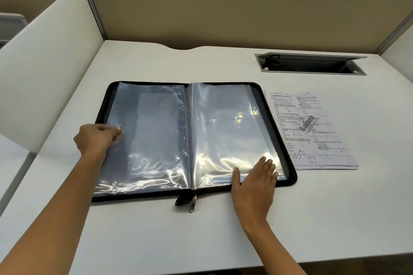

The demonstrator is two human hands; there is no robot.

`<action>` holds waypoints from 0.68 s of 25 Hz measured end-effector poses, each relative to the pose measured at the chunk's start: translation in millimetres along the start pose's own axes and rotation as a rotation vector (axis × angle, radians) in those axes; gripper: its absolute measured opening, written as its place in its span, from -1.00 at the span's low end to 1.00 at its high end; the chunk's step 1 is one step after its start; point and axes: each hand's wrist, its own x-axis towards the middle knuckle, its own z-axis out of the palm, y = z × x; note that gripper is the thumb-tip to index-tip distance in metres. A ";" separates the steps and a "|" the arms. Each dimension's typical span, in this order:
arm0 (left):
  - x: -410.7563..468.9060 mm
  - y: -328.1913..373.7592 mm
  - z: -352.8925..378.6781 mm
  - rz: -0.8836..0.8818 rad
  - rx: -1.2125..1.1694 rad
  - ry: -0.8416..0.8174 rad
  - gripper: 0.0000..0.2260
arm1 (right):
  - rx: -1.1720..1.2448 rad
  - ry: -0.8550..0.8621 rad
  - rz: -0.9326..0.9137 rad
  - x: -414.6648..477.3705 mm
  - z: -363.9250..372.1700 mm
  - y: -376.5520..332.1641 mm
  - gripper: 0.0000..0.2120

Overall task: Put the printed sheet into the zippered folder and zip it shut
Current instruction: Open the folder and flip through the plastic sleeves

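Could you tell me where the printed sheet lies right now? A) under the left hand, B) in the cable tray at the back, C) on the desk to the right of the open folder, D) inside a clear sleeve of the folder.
C: the printed sheet lies flat on the desk, just right of the open zippered folder.

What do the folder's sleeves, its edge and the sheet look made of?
Sleeves: clear glossy plastic film, wrinkled and throwing glare. Folder edge: black, matte, probably fabric with a metal zipper pull. Sheet: matte white paper, printed.
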 end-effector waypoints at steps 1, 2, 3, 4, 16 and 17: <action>-5.3 1.7 3.5 0.043 0.067 0.060 -0.81 | -0.004 -0.007 -0.004 0.8 -1.0 0.3 -0.28; -10.0 4.2 6.7 0.092 0.124 0.110 -0.82 | -0.011 -0.018 -0.011 2.7 -2.9 0.7 -0.28; -15.1 7.8 10.0 0.146 0.169 0.132 -0.89 | -0.022 -0.031 -0.022 5.4 -5.2 1.0 -0.28; -18.7 10.2 14.1 0.204 0.203 0.142 -0.88 | -0.036 -0.043 -0.034 8.5 -7.8 1.4 -0.27; -92.0 15.5 128.1 0.893 0.483 -0.291 -0.58 | -0.057 -0.042 -0.085 35.5 -30.9 5.2 -0.26; -99.2 15.5 139.0 0.918 0.489 -0.353 -0.56 | -0.062 -0.040 -0.089 38.0 -31.4 7.3 -0.29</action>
